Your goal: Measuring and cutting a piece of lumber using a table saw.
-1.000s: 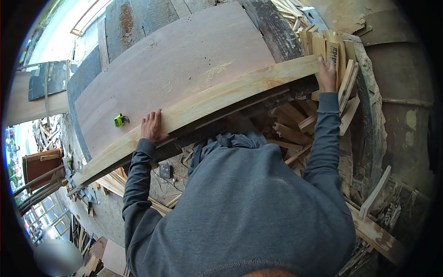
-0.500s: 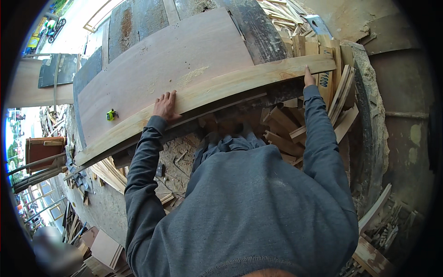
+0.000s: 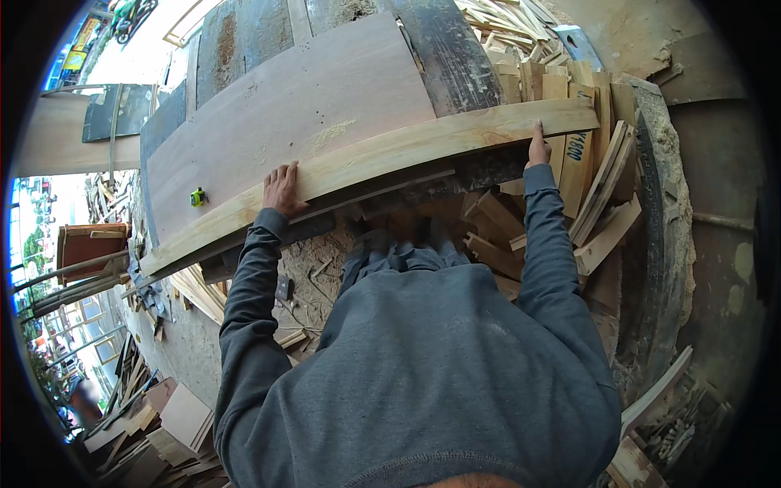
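Observation:
A long pale wooden plank lies along the near edge of a workbench, over a thin plywood sheet. My left hand is closed over the plank left of its middle, the fingers across its top and the thumb at the near edge. Close to the plank's right end, my right hand grips the near edge; its thumb shows on top and the other fingers are hidden below. A small bright green and black tape measure sits on the plywood, left of my left hand and beyond the plank.
Wooden boards are stacked at the right, beside a rough-edged slab. Loose offcuts lie under the bench near my legs. Scrap wood is heaped at the lower left. Dark boards form the bench's far part.
The whole view has turned slightly. Both hands keep their grip on the plank and sit a little farther left along it. The tape measure stays on the plywood.

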Available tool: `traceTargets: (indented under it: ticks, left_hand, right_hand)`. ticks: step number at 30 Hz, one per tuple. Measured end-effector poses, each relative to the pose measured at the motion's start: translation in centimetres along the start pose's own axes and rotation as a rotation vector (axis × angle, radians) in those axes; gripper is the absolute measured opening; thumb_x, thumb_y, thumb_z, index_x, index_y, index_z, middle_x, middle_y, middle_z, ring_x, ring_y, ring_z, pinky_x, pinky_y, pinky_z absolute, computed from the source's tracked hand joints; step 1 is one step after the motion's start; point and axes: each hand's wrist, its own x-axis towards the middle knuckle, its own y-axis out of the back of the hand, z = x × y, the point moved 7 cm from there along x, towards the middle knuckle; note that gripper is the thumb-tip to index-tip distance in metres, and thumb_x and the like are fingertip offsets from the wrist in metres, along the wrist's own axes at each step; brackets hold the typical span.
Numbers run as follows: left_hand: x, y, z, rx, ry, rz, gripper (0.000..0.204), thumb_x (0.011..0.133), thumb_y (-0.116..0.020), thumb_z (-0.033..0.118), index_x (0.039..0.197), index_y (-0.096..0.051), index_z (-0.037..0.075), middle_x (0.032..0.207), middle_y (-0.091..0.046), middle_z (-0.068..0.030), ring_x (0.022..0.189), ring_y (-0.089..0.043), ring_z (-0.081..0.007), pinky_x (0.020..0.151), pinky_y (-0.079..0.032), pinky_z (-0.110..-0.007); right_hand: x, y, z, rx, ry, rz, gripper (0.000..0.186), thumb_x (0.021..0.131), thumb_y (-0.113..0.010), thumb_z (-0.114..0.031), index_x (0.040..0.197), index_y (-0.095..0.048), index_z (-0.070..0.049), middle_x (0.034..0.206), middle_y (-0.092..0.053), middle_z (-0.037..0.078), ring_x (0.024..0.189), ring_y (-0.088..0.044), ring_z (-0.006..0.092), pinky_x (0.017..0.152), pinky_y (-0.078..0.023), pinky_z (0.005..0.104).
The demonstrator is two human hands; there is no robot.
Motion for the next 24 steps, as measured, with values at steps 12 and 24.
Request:
traceTargets:
  ticks: [12,24]
  left_hand:
    - [0.6,-0.4,4.9,0.01,-0.007,-0.022,0.125,0.055,-0.092,0.045,0.157,-0.03,0.008,0.151,-0.041,-0.0196,0.143,-0.035,-0.041,0.12,-0.022,-0.057]
    - [0.5,-0.8,6.6,-0.061,-0.137,0.199,0.13,0.057,-0.087,0.067,0.157,-0.03,0.006,0.158,-0.034,-0.0254,0.147,-0.028,-0.0489,0.12,-0.011,-0.069]
  right_hand:
    - [0.1,-0.1,-0.5,0.189,0.04,-0.024,0.079,0.095,-0.068,-0.055,0.136,-0.056,0.011,0.142,-0.059,0.018,0.127,-0.058,0.0256,0.107,-0.044,0.0367]
    - [-0.5,-0.6,-0.8,0.354,-0.102,-0.201,0.058,0.089,-0.082,-0.029,0.133,-0.061,0.003,0.135,-0.062,0.011,0.122,-0.059,0.0215,0.106,-0.046,0.0359]
